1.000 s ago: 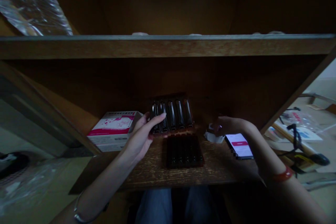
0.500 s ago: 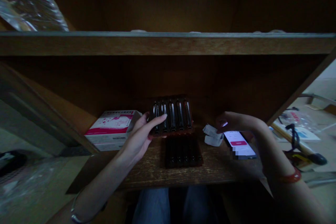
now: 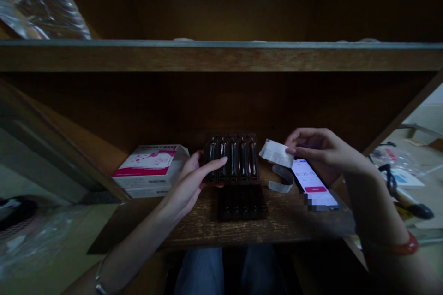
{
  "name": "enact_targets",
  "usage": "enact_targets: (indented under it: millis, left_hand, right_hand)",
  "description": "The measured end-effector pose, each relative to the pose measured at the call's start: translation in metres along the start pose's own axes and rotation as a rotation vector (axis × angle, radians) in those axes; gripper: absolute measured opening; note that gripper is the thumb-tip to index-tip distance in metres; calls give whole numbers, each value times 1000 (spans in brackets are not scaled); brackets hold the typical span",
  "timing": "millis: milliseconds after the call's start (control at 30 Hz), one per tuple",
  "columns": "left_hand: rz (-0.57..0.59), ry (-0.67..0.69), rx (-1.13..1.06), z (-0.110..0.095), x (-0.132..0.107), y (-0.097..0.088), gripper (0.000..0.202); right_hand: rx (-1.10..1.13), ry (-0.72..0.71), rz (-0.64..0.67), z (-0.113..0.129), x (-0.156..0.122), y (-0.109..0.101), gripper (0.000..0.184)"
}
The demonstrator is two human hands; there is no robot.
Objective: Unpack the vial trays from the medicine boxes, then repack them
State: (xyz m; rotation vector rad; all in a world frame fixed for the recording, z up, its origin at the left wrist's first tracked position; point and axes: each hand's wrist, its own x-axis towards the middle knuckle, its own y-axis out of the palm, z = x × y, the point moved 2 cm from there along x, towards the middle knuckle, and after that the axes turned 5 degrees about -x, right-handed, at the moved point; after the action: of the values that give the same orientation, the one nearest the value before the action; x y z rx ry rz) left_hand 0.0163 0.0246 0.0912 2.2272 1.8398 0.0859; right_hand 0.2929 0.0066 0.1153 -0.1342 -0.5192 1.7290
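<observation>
My left hand [image 3: 194, 173] grips the left side of a dark tray of ampoules [image 3: 233, 159], its thumb across the front. Several slim dark vials stand side by side in that tray. A second dark ampoule tray [image 3: 242, 203] lies on the wooden shelf just below it. Between thumb and fingers, my right hand [image 3: 311, 145] pinches a folded paper leaflet [image 3: 277, 152] with small print. The leaflet's lower part curls down to the shelf. Beneath the right hand is a phone [image 3: 314, 182] with a lit screen showing a timer.
White and pink boxes [image 3: 150, 166] are stacked at the shelf's left. An upper shelf edge [image 3: 221, 59] crosses above the hands. Clear plastic wrap [image 3: 41, 4] sits upper left. On the floor at right lies a pole with a dark tip [image 3: 415, 205].
My right hand has lifted the leaflet's upper part off the shelf, moving up and slightly right. The left hand has shifted the tray a little right and more upright.
</observation>
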Motion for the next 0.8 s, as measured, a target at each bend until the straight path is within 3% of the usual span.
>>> enact_targets:
  millis: [167, 267, 367, 500, 667, 800]
  left_hand:
    - [5, -8, 10, 4, -3, 4, 43]
    - [1, -5, 1, 5, -6, 6, 45]
    - [-27, -5, -25, 5, -9, 8, 43]
    - [-43, 5, -51, 2, -14, 10, 40]
    - [-53, 52, -47, 1, -15, 11, 38]
    - [-54, 47, -39, 4, -14, 11, 40]
  right_hand:
    - [167, -72, -98, 7, 3, 27, 21]
    - [91, -142, -136, 6, 11, 47, 23]
    - [-5, -203, -258, 3, 15, 61, 27]
    - [-65, -164, -358, -5, 18, 72, 46]
    - [81, -35, -172, -10, 21, 82, 34]
    - [203, 68, -19, -12, 21, 89, 37]
